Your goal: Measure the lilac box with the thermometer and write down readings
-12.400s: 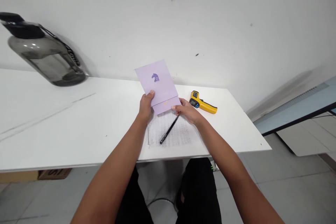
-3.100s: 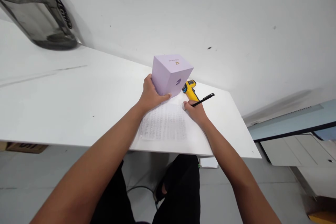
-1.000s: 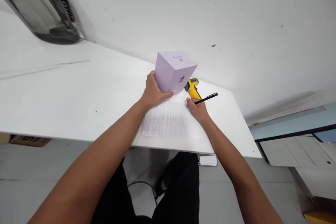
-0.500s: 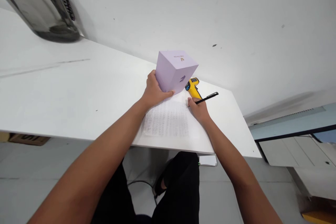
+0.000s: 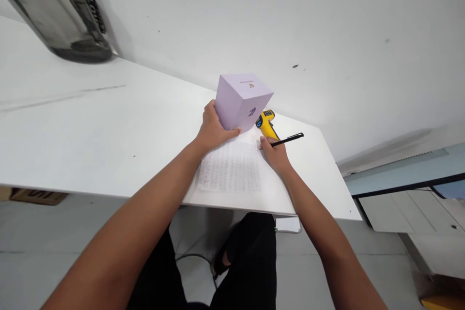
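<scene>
A pale purple box [image 5: 232, 106] with small printed logos is gripped at its left side by my left hand [image 5: 212, 128], thumb along the lower front edge. The box looks tilted above the far end of a sheet of paper [image 5: 230, 169] covered with rows of writing. Over the sheet's upper right corner, my right hand [image 5: 275, 154] is closed around a black pen [image 5: 290, 139], its tip pointing down at the paper. Just beyond that hand lies a yellow and black infrared thermometer gun [image 5: 269, 128], its head partly behind the box.
A large clear bottle or jar [image 5: 61, 19] stands at the far left of the white table [image 5: 90, 145], near the wall. Below the front edge are my legs, a white flat object [image 5: 288, 224] and a cardboard box [image 5: 38, 196]. White furniture [image 5: 407, 208] stands at the right.
The pen in my right hand has tilted slightly, its back end a little lower. The whole view has shifted slightly; my left hand still holds the box.
</scene>
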Demonstrator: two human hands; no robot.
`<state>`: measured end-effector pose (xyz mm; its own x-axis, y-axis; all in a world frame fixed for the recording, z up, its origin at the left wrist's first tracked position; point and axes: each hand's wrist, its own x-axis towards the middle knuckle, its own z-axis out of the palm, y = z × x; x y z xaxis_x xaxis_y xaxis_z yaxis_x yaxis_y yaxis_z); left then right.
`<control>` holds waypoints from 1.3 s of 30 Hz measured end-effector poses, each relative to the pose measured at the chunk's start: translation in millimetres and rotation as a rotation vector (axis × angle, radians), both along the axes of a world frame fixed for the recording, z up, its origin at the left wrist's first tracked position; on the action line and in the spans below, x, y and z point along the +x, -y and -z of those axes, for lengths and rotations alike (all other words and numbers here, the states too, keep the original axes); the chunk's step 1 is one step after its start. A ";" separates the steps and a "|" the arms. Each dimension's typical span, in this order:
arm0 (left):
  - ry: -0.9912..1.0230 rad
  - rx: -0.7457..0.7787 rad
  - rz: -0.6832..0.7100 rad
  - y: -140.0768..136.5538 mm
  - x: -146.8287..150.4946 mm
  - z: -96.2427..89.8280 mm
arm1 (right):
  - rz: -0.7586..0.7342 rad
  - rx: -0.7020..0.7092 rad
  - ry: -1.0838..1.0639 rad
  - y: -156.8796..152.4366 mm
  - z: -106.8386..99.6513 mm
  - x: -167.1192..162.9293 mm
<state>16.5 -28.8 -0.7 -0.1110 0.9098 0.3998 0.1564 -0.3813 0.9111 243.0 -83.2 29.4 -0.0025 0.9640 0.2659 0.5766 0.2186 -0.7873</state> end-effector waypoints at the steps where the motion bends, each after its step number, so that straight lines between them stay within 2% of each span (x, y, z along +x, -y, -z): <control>1: 0.005 -0.002 0.001 0.1 -0.1 0.0 | 0.003 -0.001 -0.005 0.4 -0.2 -0.4; 19: -0.036 -0.018 -0.006 2.2 0.1 -1.2 | -0.011 -0.046 -0.001 -0.9 1.2 1.0; 39: -0.006 -0.035 0.011 3.4 -0.3 -2.2 | 0.024 0.003 -0.006 -1.6 3.1 0.9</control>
